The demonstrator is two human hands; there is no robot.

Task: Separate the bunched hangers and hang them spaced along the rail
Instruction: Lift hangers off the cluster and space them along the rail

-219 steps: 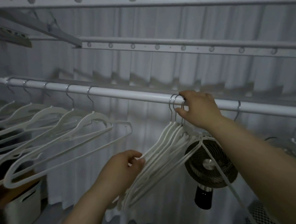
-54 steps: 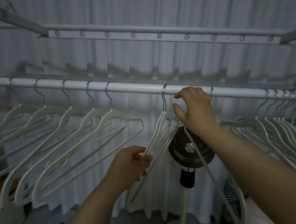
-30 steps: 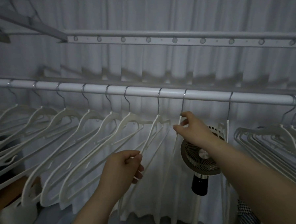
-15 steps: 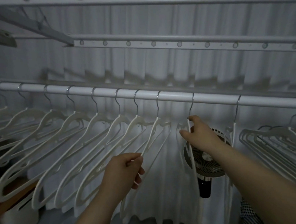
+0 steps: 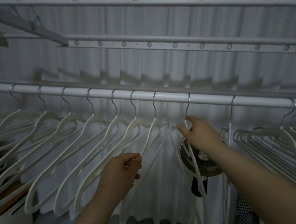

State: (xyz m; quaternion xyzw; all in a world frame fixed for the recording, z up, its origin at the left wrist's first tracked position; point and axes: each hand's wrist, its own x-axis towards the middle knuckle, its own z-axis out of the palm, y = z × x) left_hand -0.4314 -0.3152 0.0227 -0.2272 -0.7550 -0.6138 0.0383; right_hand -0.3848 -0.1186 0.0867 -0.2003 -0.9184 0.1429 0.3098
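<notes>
A long white round metal rail runs across the room in front of a pale pleated curtain, and everything here hangs from it or sits below it. Along the rail's left stretch hangs a row of spaced white plastic hangers with thin steel hooks, each hook apart from the next, their bodies all slanting down to the left. The person's left hand is below the rail's middle, thumb and forefinger pinching the thin lower arm of the last hanger in that row, the other fingers curled in. Just right of that hook, the right hand is raised close under the rail, its fingers closed round the neck of another white hanger whose hook sits over the rail; this hanger hangs edge-on. Further right along the rail one lone white hanger also hangs edge-on, apart from the rest. At the rail's far right end a tight bunch of white hangers sits with its hooks crowded together. Below the rail, behind the right forearm, stands a round wire-grilled fan. Above the rail runs a grey metal bar dotted with round holes.
</notes>
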